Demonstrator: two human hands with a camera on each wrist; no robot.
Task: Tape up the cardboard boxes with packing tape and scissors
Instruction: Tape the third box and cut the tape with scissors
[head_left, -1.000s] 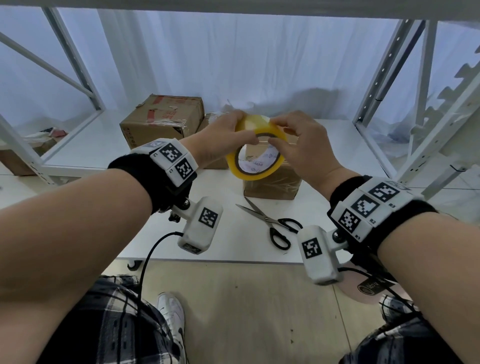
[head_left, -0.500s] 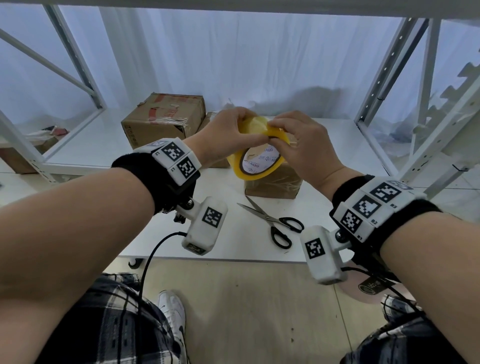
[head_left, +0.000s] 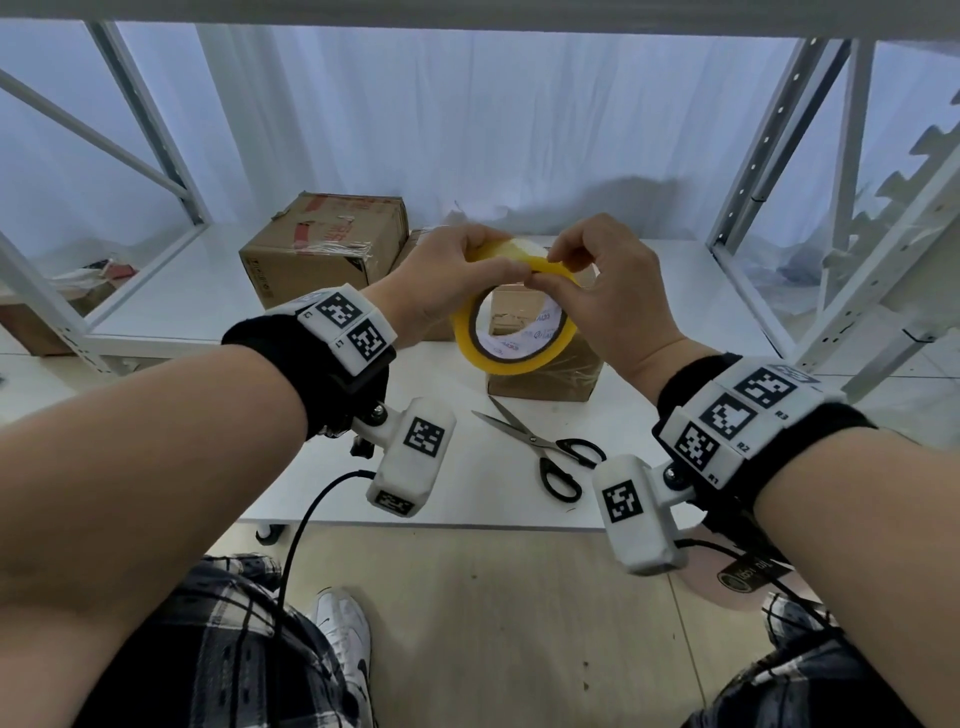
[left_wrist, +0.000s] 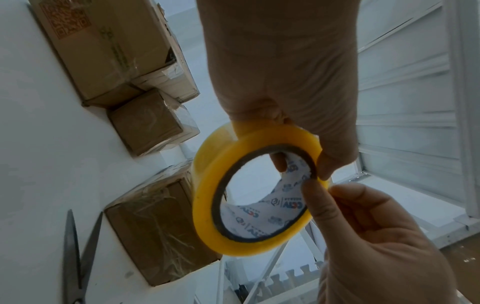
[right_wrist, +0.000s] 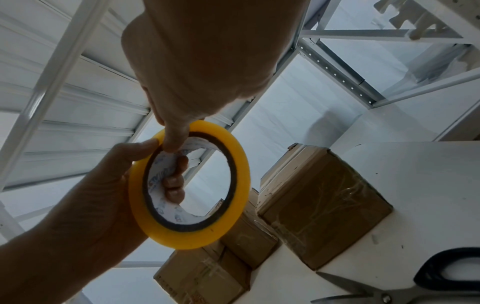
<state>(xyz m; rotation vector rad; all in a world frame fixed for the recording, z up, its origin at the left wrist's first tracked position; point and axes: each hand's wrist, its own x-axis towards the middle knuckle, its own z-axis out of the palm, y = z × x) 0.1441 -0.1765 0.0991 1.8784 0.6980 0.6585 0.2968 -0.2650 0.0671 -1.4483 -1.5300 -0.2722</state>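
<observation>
The left hand (head_left: 447, 283) grips the tape roll (head_left: 511, 332) to steady it above the near box (head_left: 545, 371), while the right hand (head_left: 610, 291) pinches its top edge, probably searching the tape end.

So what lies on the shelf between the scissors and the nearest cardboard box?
Nothing: in the head view only bare white shelf separates the scissors from the nearest box.

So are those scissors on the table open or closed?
Open. The scissors lie flat on the white table with their blades spread in a V, untouched; both hands are busy with the yellow tape roll.
</observation>
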